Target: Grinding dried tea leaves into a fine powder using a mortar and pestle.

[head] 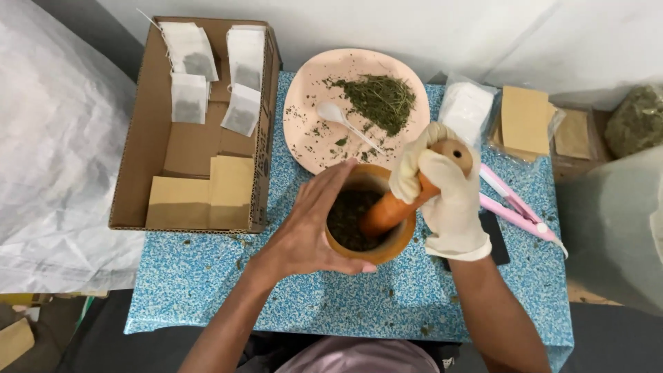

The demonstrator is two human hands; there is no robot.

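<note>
A wooden mortar (387,250) with dark crushed herbs inside stands on the blue speckled table (207,276). My left hand (311,224), bare, wraps around the mortar's left side and rim. My right hand (442,197) wears a white glove and grips a wooden pestle (390,211), tilted, with its lower end down in the herbs. Just behind the mortar lies a pink plate (311,97) with a heap of dried green herbs (380,100) and a white plastic spoon (338,119).
An open cardboard box (148,138) at the left holds several filled white tea bags and brown envelopes. Right of the plate lie a pack of white bags (466,107), brown envelopes (525,119), a pink sealing tool (514,207) and a bag of herbs (635,117).
</note>
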